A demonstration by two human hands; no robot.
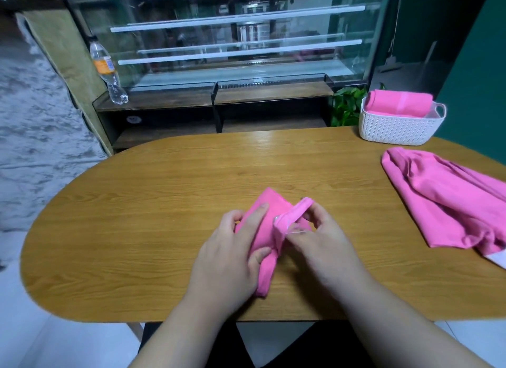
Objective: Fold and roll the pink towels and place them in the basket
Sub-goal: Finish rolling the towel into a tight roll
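Observation:
A folded pink towel (269, 220) lies on the wooden table (153, 192) in front of me, its right end curled up into the start of a roll. My left hand (232, 255) lies over the towel's left side, index finger stretched along it and thumb tucked against its edge. My right hand (320, 241) pinches the rolled end between thumb and fingers. A white woven basket (397, 129) stands at the table's far right with a rolled pink towel (397, 105) in it. A loose heap of pink towels (449, 200) lies at the right edge.
Behind the table stands a glass display case (232, 44) with a plastic bottle (108, 72) leaning at its left corner. A green plant (346, 107) shows behind the basket. The table's rounded left end and near edge drop to the floor.

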